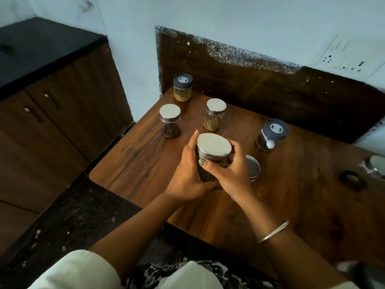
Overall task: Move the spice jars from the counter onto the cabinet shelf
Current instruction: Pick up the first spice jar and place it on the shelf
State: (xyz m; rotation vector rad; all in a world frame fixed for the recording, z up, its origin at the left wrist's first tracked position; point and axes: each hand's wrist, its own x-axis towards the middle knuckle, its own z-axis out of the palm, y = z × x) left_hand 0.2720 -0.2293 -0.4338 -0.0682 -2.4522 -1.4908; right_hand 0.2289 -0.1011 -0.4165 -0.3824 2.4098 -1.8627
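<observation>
Fingers of the left hand (185, 174) and the right hand (232, 174) curl round one clear glass spice jar with a flat round steel lid (214, 146). They grip it from either side, slightly tilted, over the brown wood-grain counter (135, 163). Whether its base touches the counter cannot be told.

Behind it on the counter stands a steel-lidded jar of tan spice (215, 114). To that jar's left is a steel-lidded jar of dark seeds (170, 121). Nearest the back corner is a grey-lidded jar of yellow-brown powder (182, 87). Off to the right stands a grey-lidded jar of dark spice (271, 134) with a small white ball at its side. Just beside the right hand, partly hidden by it, sits a further steel-lidded jar (254, 166).

A thin silver bangle (274, 231) circles the right wrist. Left of the counter is a dark wooden cabinet (62, 101), doors closed, under a black top.
</observation>
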